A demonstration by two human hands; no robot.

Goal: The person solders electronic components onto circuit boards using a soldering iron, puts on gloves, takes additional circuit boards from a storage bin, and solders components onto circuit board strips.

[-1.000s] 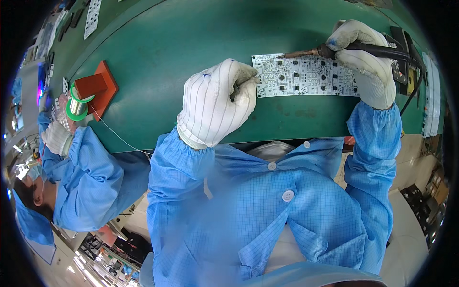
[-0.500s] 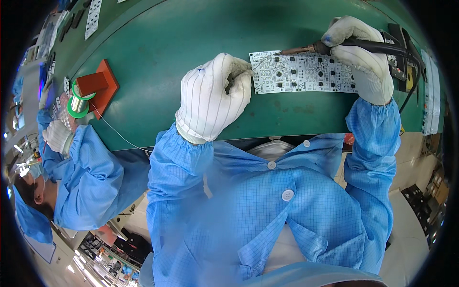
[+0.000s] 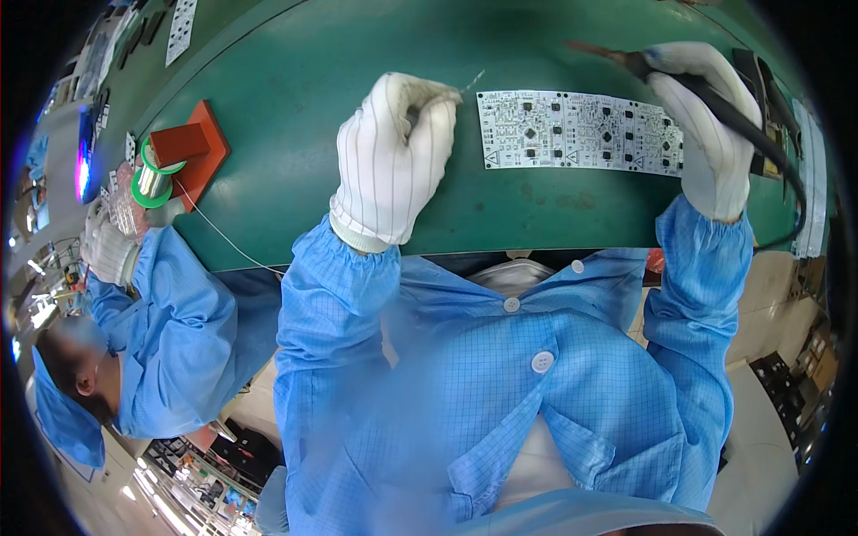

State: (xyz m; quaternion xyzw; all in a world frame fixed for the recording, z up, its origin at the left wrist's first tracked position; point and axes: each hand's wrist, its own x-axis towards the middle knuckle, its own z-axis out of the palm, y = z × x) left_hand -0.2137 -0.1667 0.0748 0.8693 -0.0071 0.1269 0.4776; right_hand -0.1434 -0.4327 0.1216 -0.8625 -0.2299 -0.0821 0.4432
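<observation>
A white printed circuit board (image 3: 581,131) with rows of small black components lies flat on the green bench. My left hand (image 3: 393,156), in a white striped glove, is closed in a pinch left of the board; a short end of thin silvery solder wire (image 3: 475,81) sticks out past its fingertips. In my gloved right hand (image 3: 710,125) is a soldering iron (image 3: 636,62), gripped over the board's right end. Its tip, blurred by motion, points left above the board's far edge, apart from the board. The fingers partly hide behind the handle.
To the left, a green-rimmed solder spool (image 3: 155,183) stands by a reddish-brown stand (image 3: 204,147), its wire trailing to the bench's near edge. A dark iron holder (image 3: 760,80) stands at far right, near the iron's cable (image 3: 794,183). A co-worker in blue (image 3: 183,330) sits left.
The soldering iron has lifted off the board's far edge and moved up and right. My left hand has drawn slightly away from the board, the solder end now showing.
</observation>
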